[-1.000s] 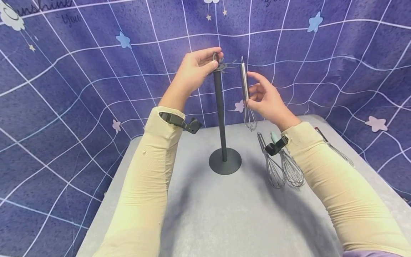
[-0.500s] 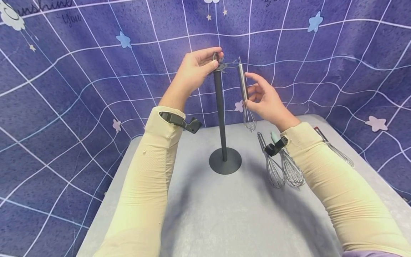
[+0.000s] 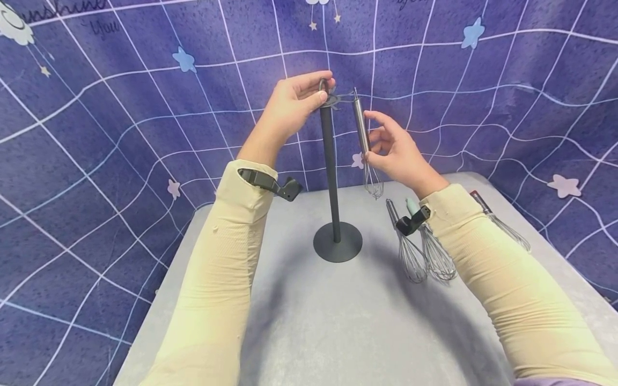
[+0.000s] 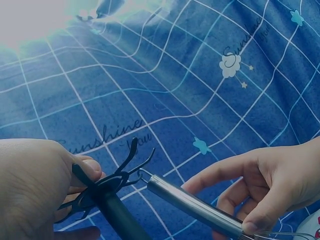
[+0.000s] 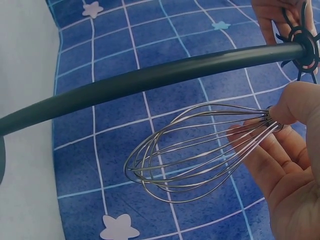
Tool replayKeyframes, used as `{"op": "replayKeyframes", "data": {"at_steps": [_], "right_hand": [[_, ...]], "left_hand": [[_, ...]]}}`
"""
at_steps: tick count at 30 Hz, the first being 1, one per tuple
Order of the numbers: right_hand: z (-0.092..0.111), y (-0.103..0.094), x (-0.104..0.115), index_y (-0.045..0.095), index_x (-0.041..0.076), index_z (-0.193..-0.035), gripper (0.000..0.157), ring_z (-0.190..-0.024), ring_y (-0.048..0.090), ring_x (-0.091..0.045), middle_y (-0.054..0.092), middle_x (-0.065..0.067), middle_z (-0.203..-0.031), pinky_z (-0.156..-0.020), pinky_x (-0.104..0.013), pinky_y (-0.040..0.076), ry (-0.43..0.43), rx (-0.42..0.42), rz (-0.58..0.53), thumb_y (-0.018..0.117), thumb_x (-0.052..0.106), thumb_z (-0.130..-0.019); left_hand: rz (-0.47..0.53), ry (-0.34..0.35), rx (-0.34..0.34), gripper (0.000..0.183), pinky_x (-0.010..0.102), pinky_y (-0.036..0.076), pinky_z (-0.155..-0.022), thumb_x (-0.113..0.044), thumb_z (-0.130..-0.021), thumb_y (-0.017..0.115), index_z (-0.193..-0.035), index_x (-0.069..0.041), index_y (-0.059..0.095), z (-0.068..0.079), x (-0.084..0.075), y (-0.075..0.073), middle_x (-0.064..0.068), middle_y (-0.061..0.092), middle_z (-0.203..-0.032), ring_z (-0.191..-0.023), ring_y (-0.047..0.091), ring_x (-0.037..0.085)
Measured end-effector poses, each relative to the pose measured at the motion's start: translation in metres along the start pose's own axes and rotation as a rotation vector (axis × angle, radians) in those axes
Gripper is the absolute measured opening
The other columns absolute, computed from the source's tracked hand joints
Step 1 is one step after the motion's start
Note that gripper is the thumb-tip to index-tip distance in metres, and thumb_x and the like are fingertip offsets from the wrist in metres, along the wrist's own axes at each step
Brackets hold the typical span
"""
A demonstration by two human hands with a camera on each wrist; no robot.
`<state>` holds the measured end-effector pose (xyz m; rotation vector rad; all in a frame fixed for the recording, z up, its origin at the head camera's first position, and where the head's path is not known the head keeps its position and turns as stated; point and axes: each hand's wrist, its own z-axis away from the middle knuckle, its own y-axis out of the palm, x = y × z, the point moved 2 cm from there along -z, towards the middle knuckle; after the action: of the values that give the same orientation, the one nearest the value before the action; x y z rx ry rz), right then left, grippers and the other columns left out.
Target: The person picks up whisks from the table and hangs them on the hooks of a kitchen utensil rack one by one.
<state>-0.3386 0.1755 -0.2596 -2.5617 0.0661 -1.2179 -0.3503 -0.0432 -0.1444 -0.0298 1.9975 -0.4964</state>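
Observation:
My left hand (image 3: pixel 296 104) grips the top of a dark utensil stand (image 3: pixel 329 171), thumb and fingers around its loop above the ring of hooks (image 4: pixel 122 177). In my right hand (image 3: pixel 398 153) a small metal whisk (image 3: pixel 361 126) is pinched low on its handle, wires (image 5: pixel 200 155) hanging downward. The whisk tilts a little, its top leaning toward the stand. In the left wrist view the wire loop (image 4: pixel 144 175) at the handle's end overlaps the tip of one hook. The stand is upright on its round base.
Two larger whisks, one with a steel handle (image 3: pixel 392 210) and one with a mint handle (image 3: pixel 412 205), lie on the grey table (image 3: pixel 309 321) to the right. Another whisk with a red-tipped handle (image 3: pixel 480 202) is partly behind my right sleeve. A patterned blue cloth (image 3: pixel 145 107) hangs behind.
My right hand has carried the small whisk left, bringing its handle's loop end to the stand's hooks. My left hand keeps its hold on the stand's top.

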Motion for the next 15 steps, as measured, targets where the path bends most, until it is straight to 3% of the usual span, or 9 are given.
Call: {"op": "replayKeyframes", "data": {"at_steps": [5, 10, 15], "right_hand": [[0.0000, 0.0007, -0.0007, 0.039, 0.014, -0.154, 0.081, -0.073, 0.069, -0.022, 0.064, -0.022, -0.101, -0.070, -0.026, 0.058, -0.002, 0.006, 0.000, 0.061, -0.020, -0.083], [-0.0004, 0.0024, -0.0021, 0.039, 0.013, -0.154, 0.081, -0.075, 0.069, -0.031, 0.064, -0.024, -0.102, -0.071, -0.026, 0.058, 0.000, 0.013, 0.012, 0.061, -0.019, -0.083], [-0.0001, 0.0040, -0.0031, 0.040, 0.012, -0.153, 0.081, -0.074, 0.069, -0.024, 0.064, -0.020, -0.100, -0.070, -0.026, 0.058, 0.002, 0.008, 0.017, 0.062, -0.020, -0.082]], "left_hand": [[-0.002, 0.009, 0.001, 0.042, 0.016, 0.045, -0.101, -0.001, -0.099, 0.060, -0.141, -0.006, 0.059, 0.0002, 0.0001, 0.0003, 0.006, 0.065, -0.136, -0.128, 0.059, 0.012], [0.000, 0.011, 0.000, 0.041, 0.017, 0.045, -0.102, -0.001, -0.099, 0.060, -0.140, -0.006, 0.059, 0.0009, 0.0000, 0.0001, 0.006, 0.065, -0.136, -0.128, 0.059, 0.012], [0.002, 0.017, -0.002, 0.041, 0.017, 0.045, -0.102, -0.001, -0.100, 0.060, -0.140, -0.006, 0.060, 0.0012, 0.0003, 0.0002, 0.006, 0.065, -0.136, -0.127, 0.059, 0.012]]}}
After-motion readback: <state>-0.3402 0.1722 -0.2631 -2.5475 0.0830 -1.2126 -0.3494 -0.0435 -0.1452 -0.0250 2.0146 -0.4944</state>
